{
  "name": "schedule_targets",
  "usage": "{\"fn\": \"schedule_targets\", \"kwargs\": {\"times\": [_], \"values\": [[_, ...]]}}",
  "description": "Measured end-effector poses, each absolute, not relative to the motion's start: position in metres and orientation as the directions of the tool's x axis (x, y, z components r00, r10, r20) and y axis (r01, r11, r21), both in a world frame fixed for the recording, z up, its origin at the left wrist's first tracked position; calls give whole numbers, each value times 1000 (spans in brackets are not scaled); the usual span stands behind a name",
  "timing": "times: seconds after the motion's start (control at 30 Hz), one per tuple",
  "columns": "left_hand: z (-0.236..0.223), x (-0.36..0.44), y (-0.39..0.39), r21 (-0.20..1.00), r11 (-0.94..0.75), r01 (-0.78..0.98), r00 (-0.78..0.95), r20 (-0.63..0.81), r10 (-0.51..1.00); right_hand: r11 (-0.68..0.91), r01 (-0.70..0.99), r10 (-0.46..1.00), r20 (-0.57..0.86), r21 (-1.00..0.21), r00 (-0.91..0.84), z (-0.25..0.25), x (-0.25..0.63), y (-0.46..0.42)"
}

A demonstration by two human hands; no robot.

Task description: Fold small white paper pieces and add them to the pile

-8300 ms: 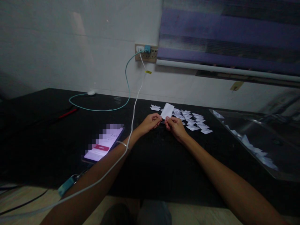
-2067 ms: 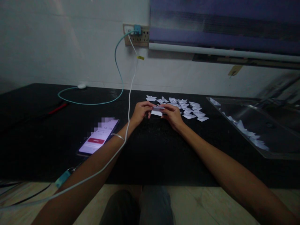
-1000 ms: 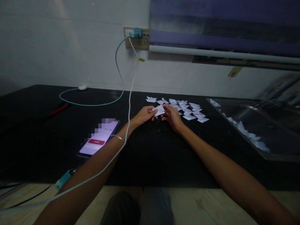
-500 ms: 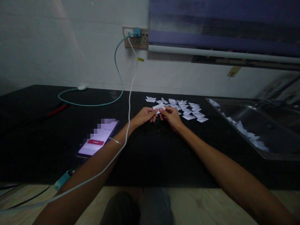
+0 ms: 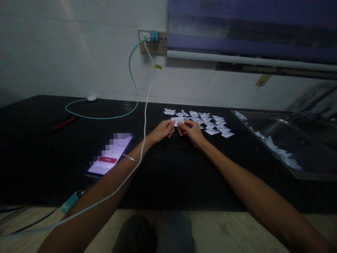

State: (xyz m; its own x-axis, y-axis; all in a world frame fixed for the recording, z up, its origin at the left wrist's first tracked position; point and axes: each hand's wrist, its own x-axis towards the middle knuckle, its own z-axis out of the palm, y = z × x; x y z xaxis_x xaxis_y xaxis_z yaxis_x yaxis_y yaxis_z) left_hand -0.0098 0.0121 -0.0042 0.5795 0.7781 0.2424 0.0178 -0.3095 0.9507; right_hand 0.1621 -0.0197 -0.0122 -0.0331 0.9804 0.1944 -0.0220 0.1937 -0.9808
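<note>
A small piece of white paper [image 5: 178, 121], roughly rectangular, is held up between my two hands over the dark counter [image 5: 168, 175]. My left hand [image 5: 163, 130] pinches its left edge, thumb in front. On the right edge, my right hand [image 5: 192, 130] grips it the same way; the fingers behind the paper are partly hidden. Just behind and to the right of my hands lie several white folded paper boats [image 5: 210, 124], grouped close together. One paper boat [image 5: 169, 111] sits a little apart at the group's left end.
A lit phone [image 5: 110, 156] lies beside my left forearm. A white cable [image 5: 144, 140] hangs from the wall socket [image 5: 155, 44] across that arm. A teal cable [image 5: 105, 118] curves over the counter. At right, more paper boats [image 5: 281, 153] line the edge of a metal sink [image 5: 297, 175].
The paper has turned from a slant to nearly level, and its left side has shifted slightly. My fingers are a little farther apart; both hands still hold it.
</note>
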Motion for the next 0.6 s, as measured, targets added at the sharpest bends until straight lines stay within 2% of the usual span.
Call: {"fn": "schedule_targets", "kwargs": {"times": [0.37, 0.6], "values": [[-14, -10, 19, 940, -341, 9, 588, 270, 762, 276, 39, 961, 275, -960, -27, -16, 163, -19], [-19, -8, 22, 953, -301, 23, 558, 238, 795, 265, 54, 964, 266, -963, -1, -16, 165, -19]]}}
